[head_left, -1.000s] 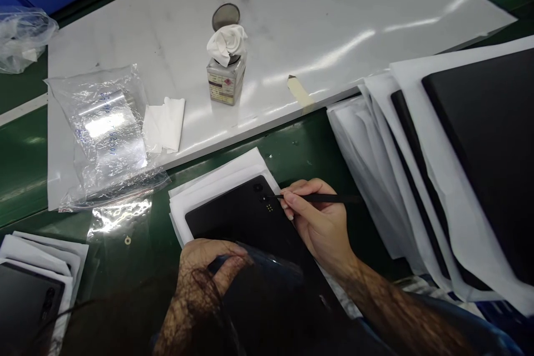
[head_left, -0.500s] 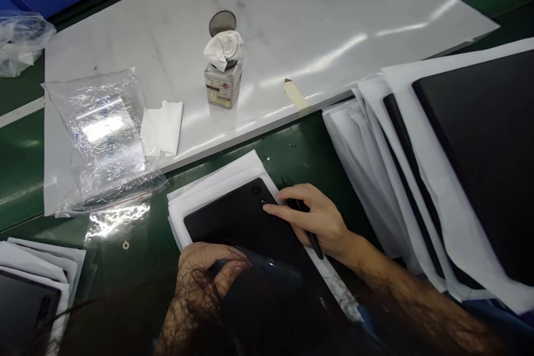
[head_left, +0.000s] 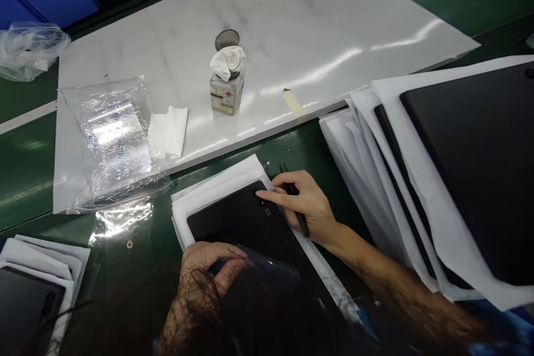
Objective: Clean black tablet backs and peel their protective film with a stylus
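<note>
The right hand (head_left: 304,206) clenched a black stylus (head_left: 303,223), its long axis slanting forward past the knuckles, forefinger touching a black tablet (head_left: 233,222) lying on white paper sheets (head_left: 212,189); the left hand (head_left: 204,283) gripped the tablet's near edge.

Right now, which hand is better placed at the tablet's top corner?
Probably the right hand: its index finger rests on the black tablet near that corner, stylus tucked in its fingers. The left hand grips clear film lower.
</note>
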Available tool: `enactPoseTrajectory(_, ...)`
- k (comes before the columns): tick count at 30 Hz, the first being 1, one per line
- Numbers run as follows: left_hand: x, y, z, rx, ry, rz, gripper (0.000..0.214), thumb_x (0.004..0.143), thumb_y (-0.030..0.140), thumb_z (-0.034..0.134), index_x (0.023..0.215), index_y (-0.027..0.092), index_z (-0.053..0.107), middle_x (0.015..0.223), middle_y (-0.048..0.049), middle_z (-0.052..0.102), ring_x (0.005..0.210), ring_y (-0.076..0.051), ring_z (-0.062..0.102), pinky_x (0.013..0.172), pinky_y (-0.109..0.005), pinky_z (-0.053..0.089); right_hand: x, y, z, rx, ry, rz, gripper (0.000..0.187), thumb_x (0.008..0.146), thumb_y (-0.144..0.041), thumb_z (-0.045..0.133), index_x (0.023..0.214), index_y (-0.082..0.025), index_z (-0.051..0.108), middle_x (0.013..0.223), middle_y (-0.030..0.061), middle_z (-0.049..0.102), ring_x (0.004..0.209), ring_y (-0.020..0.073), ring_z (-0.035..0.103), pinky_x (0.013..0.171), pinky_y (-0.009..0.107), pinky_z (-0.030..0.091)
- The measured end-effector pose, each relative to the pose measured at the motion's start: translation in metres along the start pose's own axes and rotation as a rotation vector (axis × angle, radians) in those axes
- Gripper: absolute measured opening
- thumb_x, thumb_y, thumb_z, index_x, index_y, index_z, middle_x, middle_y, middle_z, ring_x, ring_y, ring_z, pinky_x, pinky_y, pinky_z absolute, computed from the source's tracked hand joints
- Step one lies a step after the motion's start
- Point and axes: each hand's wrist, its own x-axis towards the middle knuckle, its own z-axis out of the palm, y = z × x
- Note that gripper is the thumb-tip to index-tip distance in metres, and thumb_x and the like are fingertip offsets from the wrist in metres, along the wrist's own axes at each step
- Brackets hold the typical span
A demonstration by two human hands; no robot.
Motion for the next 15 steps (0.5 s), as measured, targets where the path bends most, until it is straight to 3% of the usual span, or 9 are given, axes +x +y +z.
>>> enactPoseTrajectory(4, 0.003, -0.007, -0.002, -0.075, -0.068, -0.017, 0.007, 0.064, 0.024, 0.069, 0.063, 0.029, 0.074, 0.057, 0.0033, 0.077, 0.048, -0.019, 0.072, 0.042, -0.020, 0.057, 0.012, 0.007, 0.007, 0.001, -0.085, -0.028, 0.044, 0.109, -0.011, 0.065, 0.112, -0.043, 0.095, 0.100, 0.0044, 0.083, 0.082, 0.0216, 0.070, 0.074, 0.040, 0.061)
enactPoseTrajectory(8, 0.004, -0.011, -0.003, -0.186, -0.121, -0.026, 0.005, 0.065, 0.024, 0.070, 0.064, 0.027, 0.074, 0.058, 0.0018, 0.077, 0.052, -0.020, 0.073, 0.049, -0.023, 0.059, 0.029, 0.004, 0.014, -0.074, -0.033, -0.072, 0.042, 0.108, -0.010, 0.064, 0.105, -0.039, 0.094, 0.103, 0.0061, 0.084, 0.083, 0.0232, 0.068, 0.076, 0.041, 0.056)
enactPoseTrajectory(10, 0.002, -0.017, -0.005, -0.270, -0.117, -0.033, 0.008, 0.065, 0.033, 0.071, 0.062, 0.026, 0.072, 0.055, 0.0011, 0.076, 0.047, -0.020, 0.072, 0.045, -0.025, 0.058, 0.041, -0.004, 0.019, -0.080, -0.008, -0.082, 0.041, 0.108, -0.009, 0.062, 0.108, -0.036, 0.093, 0.109, 0.0077, 0.083, 0.092, 0.0254, 0.072, 0.082, 0.043, 0.058)
enactPoseTrajectory(12, -0.003, -0.025, -0.008, -0.343, -0.072, -0.033, 0.027, 0.066, 0.051, 0.065, 0.057, 0.026, 0.066, 0.048, 0.0015, 0.072, 0.036, -0.020, 0.067, 0.033, -0.026, 0.055, 0.055, -0.015, 0.027, -0.092, -0.058, -0.055, 0.034, 0.108, -0.013, 0.064, 0.119, -0.032, 0.090, 0.119, 0.0108, 0.083, 0.105, 0.0295, 0.075, 0.091, 0.046, 0.059)
enactPoseTrajectory(15, -0.010, -0.041, -0.013, -0.359, 0.079, -0.004, 0.048, 0.071, 0.069, 0.040, 0.050, 0.028, 0.052, 0.034, 0.0041, 0.057, 0.023, -0.016, 0.053, 0.021, -0.025, 0.044, 0.074, -0.029, 0.036, -0.149, -0.220, -0.040, 0.014, 0.104, -0.020, 0.078, 0.114, -0.025, 0.087, 0.117, 0.0131, 0.083, 0.104, 0.0319, 0.075, 0.090, 0.046, 0.057)
